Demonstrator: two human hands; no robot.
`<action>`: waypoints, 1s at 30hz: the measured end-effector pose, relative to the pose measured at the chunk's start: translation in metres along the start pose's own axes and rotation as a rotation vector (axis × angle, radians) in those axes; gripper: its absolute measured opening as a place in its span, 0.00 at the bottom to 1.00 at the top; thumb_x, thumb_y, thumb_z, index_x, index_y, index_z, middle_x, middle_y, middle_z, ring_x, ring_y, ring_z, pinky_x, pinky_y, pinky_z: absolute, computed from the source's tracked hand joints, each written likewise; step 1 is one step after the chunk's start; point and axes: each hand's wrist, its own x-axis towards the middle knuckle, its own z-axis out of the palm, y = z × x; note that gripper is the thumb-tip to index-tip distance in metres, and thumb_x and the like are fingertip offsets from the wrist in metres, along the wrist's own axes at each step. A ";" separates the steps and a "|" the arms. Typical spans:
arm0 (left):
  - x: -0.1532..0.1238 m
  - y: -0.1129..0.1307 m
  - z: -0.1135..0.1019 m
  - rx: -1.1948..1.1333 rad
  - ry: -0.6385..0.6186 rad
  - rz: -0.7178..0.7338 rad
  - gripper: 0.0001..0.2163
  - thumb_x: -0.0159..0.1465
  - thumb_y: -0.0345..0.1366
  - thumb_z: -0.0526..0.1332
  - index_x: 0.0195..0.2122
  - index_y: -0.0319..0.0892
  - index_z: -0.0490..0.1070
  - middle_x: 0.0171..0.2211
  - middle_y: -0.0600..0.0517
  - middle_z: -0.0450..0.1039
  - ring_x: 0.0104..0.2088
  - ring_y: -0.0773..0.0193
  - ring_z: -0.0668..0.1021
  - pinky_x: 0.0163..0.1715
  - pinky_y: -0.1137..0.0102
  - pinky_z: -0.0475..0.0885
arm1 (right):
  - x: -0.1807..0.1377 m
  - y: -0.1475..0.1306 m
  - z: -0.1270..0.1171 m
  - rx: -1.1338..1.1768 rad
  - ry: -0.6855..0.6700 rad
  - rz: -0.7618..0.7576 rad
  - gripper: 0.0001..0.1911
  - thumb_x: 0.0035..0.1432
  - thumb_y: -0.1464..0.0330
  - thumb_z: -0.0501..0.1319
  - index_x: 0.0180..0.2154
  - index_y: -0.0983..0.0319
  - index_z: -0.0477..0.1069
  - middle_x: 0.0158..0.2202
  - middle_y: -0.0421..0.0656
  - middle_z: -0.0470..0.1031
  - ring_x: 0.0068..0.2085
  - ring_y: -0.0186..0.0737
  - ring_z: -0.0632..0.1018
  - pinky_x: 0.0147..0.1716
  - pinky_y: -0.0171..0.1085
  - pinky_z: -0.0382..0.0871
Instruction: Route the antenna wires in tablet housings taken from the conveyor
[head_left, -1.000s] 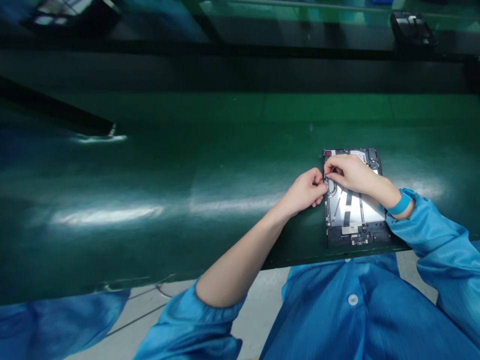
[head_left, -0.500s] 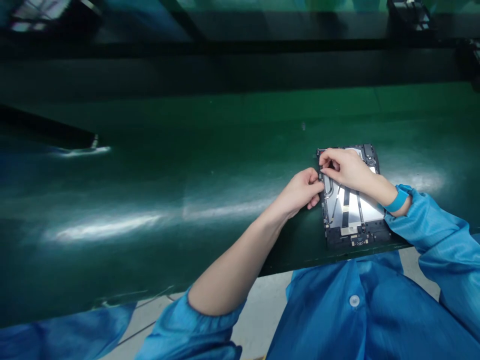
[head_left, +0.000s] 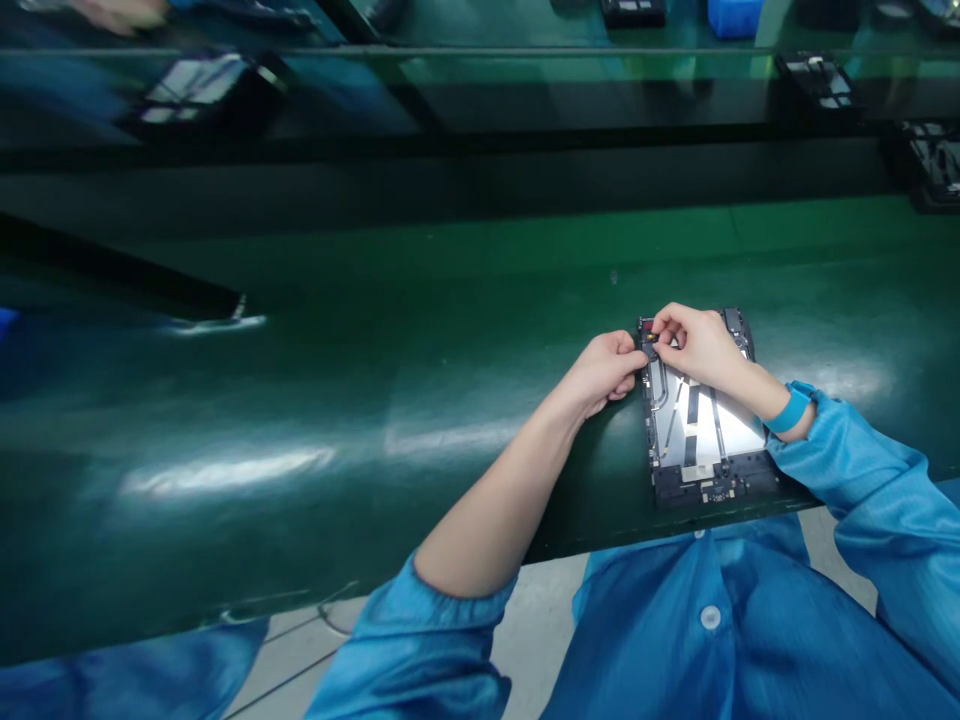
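An opened tablet chassis (head_left: 701, 440), with a silver metal plate, dark flat cables and black circuit boards, lies on the green conveyor belt (head_left: 375, 380) near its front edge. My left hand (head_left: 604, 372) rests curled against the chassis's upper left edge, fingers closed on the frame. My right hand (head_left: 697, 345) hovers over the top left corner, thumb and forefinger pinched on a small dark part there that is too small to name. A blue wristband (head_left: 789, 410) sits on my right wrist.
Behind the belt runs a dark rail, then a second green surface with black trays (head_left: 817, 75), another tray (head_left: 930, 165) at the far right and a blue box (head_left: 733, 15). A dark device (head_left: 199, 90) lies far left. Grey floor shows below the belt's front edge.
Both hands have shifted slightly toward the chassis's top left corner, and the right hand's pinch has moved up there. The view has tilted, showing more of the far surface.
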 end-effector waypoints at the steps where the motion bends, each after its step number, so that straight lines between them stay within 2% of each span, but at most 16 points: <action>1: 0.000 -0.001 0.000 -0.003 -0.011 0.011 0.17 0.53 0.26 0.64 0.26 0.47 0.52 0.11 0.66 0.52 0.09 0.76 0.58 0.10 0.80 0.46 | 0.000 0.000 0.000 -0.012 -0.001 0.003 0.09 0.50 0.78 0.62 0.35 0.62 0.71 0.29 0.37 0.76 0.29 0.33 0.73 0.33 0.32 0.63; 6: 0.001 -0.004 -0.003 -0.006 -0.056 0.051 0.17 0.57 0.30 0.66 0.26 0.46 0.53 0.10 0.64 0.57 0.09 0.75 0.60 0.10 0.80 0.51 | 0.000 0.005 0.003 -0.050 0.012 -0.005 0.09 0.51 0.79 0.61 0.35 0.62 0.70 0.28 0.37 0.75 0.29 0.34 0.73 0.33 0.32 0.63; 9: 0.002 -0.004 -0.002 0.025 -0.046 0.047 0.17 0.61 0.34 0.66 0.27 0.46 0.54 0.10 0.63 0.58 0.09 0.75 0.59 0.10 0.80 0.50 | 0.000 0.008 0.003 -0.051 0.019 -0.030 0.08 0.52 0.79 0.61 0.35 0.62 0.70 0.29 0.38 0.73 0.30 0.35 0.73 0.34 0.33 0.64; 15: 0.003 -0.006 0.012 0.018 0.016 0.047 0.14 0.64 0.31 0.62 0.29 0.46 0.55 0.10 0.65 0.56 0.08 0.74 0.58 0.10 0.79 0.48 | -0.008 0.000 -0.008 -0.132 0.253 -0.121 0.10 0.56 0.76 0.57 0.40 0.62 0.70 0.43 0.48 0.71 0.39 0.41 0.74 0.40 0.38 0.68; 19: 0.004 -0.009 0.020 0.068 0.102 0.076 0.14 0.65 0.34 0.61 0.29 0.47 0.54 0.10 0.65 0.53 0.08 0.73 0.58 0.11 0.78 0.46 | -0.027 -0.002 -0.031 -0.168 0.353 -0.120 0.11 0.56 0.73 0.58 0.42 0.62 0.70 0.43 0.49 0.72 0.41 0.44 0.74 0.41 0.41 0.69; 22: -0.001 -0.013 0.018 0.124 0.105 0.072 0.08 0.68 0.35 0.57 0.34 0.46 0.57 0.13 0.65 0.55 0.10 0.71 0.59 0.12 0.77 0.49 | -0.057 0.007 -0.056 -0.190 0.381 0.019 0.12 0.56 0.66 0.61 0.43 0.62 0.71 0.42 0.48 0.73 0.35 0.43 0.74 0.37 0.43 0.70; 24: -0.012 -0.018 0.012 0.225 0.118 0.146 0.03 0.68 0.35 0.55 0.41 0.44 0.61 0.19 0.61 0.64 0.15 0.68 0.67 0.16 0.75 0.60 | -0.082 0.017 -0.073 -0.136 0.378 0.227 0.19 0.54 0.58 0.64 0.44 0.62 0.72 0.38 0.47 0.75 0.31 0.42 0.74 0.33 0.42 0.70; 26: -0.027 -0.025 0.008 0.427 0.144 0.313 0.09 0.68 0.35 0.54 0.48 0.42 0.65 0.33 0.52 0.74 0.30 0.63 0.78 0.32 0.69 0.74 | -0.103 0.027 -0.088 0.002 0.273 0.460 0.25 0.52 0.51 0.65 0.44 0.63 0.73 0.34 0.47 0.77 0.30 0.42 0.76 0.28 0.40 0.69; 27: -0.034 -0.030 0.008 0.535 0.143 0.380 0.11 0.68 0.36 0.54 0.49 0.41 0.67 0.39 0.47 0.75 0.40 0.59 0.79 0.43 0.65 0.75 | -0.111 0.030 -0.093 0.050 0.208 0.566 0.28 0.51 0.49 0.65 0.44 0.64 0.74 0.32 0.47 0.77 0.27 0.42 0.76 0.26 0.39 0.69; 28: -0.041 -0.034 0.009 0.623 0.128 0.427 0.12 0.69 0.38 0.54 0.50 0.40 0.69 0.44 0.44 0.74 0.48 0.56 0.78 0.52 0.62 0.73 | -0.118 0.031 -0.096 0.083 0.131 0.648 0.32 0.48 0.47 0.66 0.45 0.66 0.74 0.29 0.47 0.77 0.26 0.43 0.76 0.25 0.40 0.70; 30: -0.049 -0.041 0.014 0.702 0.092 0.452 0.16 0.70 0.41 0.52 0.50 0.38 0.72 0.49 0.41 0.72 0.57 0.52 0.73 0.61 0.59 0.68 | -0.125 0.026 -0.095 0.104 0.007 0.720 0.36 0.46 0.45 0.66 0.45 0.68 0.75 0.25 0.48 0.77 0.25 0.45 0.76 0.26 0.42 0.72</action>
